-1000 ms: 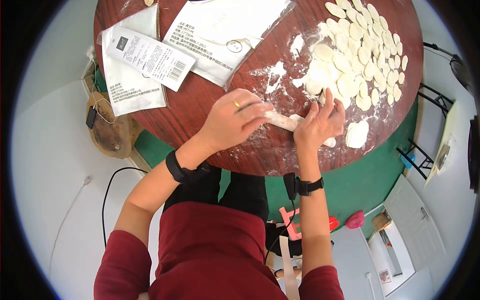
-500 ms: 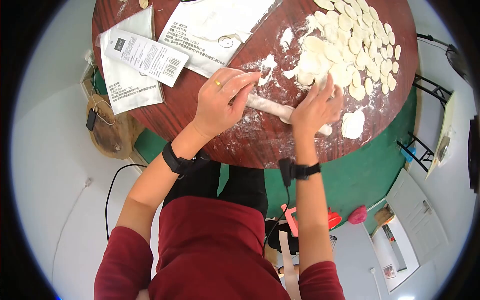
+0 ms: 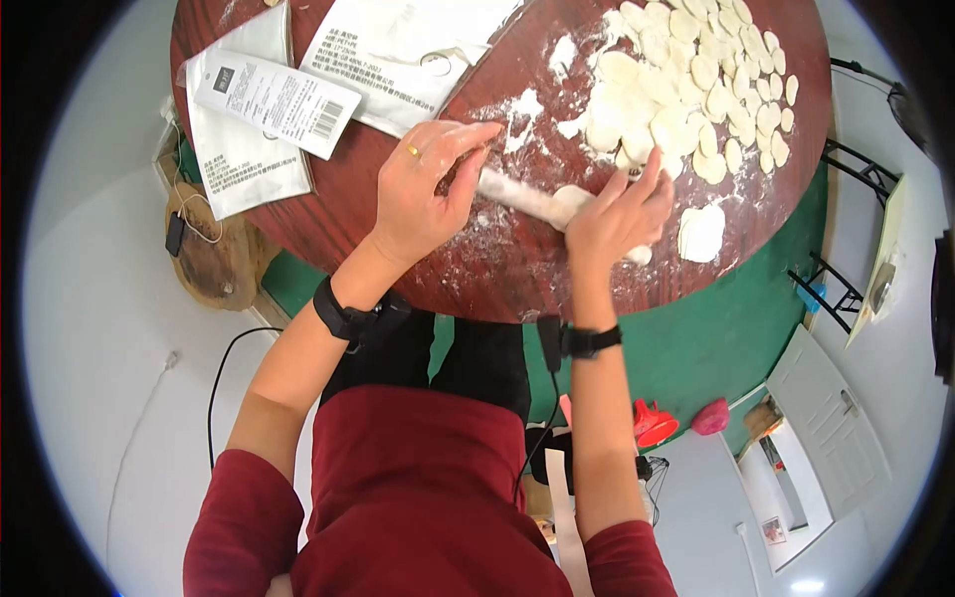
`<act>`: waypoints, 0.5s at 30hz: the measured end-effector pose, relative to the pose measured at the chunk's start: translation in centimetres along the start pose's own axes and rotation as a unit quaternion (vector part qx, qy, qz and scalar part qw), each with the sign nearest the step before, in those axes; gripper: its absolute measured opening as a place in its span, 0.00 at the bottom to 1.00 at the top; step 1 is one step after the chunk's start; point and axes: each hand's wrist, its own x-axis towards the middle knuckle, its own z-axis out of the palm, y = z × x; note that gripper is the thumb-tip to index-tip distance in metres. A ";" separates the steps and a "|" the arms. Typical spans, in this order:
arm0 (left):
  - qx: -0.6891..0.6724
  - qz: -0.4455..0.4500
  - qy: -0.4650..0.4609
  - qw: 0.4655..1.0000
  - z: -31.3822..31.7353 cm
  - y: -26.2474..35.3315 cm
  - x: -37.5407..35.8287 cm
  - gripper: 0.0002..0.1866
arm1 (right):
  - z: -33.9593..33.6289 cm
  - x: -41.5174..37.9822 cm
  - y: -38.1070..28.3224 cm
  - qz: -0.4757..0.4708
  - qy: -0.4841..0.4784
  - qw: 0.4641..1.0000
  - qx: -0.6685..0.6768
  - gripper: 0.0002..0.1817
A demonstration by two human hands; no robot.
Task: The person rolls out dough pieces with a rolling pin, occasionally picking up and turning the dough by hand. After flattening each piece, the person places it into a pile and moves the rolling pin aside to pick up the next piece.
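A pale, floured rolling pin (image 3: pixel 517 195) lies slanted on the round red-brown table (image 3: pixel 328 199). My left hand (image 3: pixel 428 184) presses down on its left end with the fingers stretched out. My right hand (image 3: pixel 617 214) covers the pin's right part, and the pin's tip (image 3: pixel 640 256) pokes out below that hand. A small round of dough (image 3: pixel 567 199) lies under the pin between my hands. Flour is smeared over the wood around them.
Several flattened dough pieces (image 3: pixel 686 90) are heaped at the table's far right. A small stack of rolled wrappers (image 3: pixel 701 234) sits right of my right hand. Printed plastic bags (image 3: pixel 264 99) (image 3: pixel 398 45) lie at the far left. The table edge runs just below my wrists.
Both hands have pushed the rolling pin away from me over the dough, toward the heap of pieces. My left fingers now reach further across the pin.
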 end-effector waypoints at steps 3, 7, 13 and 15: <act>0.005 0.013 -0.007 1.000 0.0 -0.1 -0.1 0.16 | 0.6 4.5 -0.8 0.001 0.031 1.000 0.006 0.33; 0.010 0.005 -0.024 1.000 0.0 -0.3 -0.3 0.18 | 0.2 2.2 -0.9 0.013 0.004 1.000 -0.025 0.35; 0.000 0.031 -0.017 0.999 0.1 -0.1 -0.7 0.19 | 0.2 3.0 -1.0 0.002 0.009 1.000 -0.009 0.35; -0.010 -0.009 -0.013 1.000 0.1 0.1 -0.3 0.17 | 0.2 3.8 -1.4 -0.003 0.025 1.000 -0.012 0.35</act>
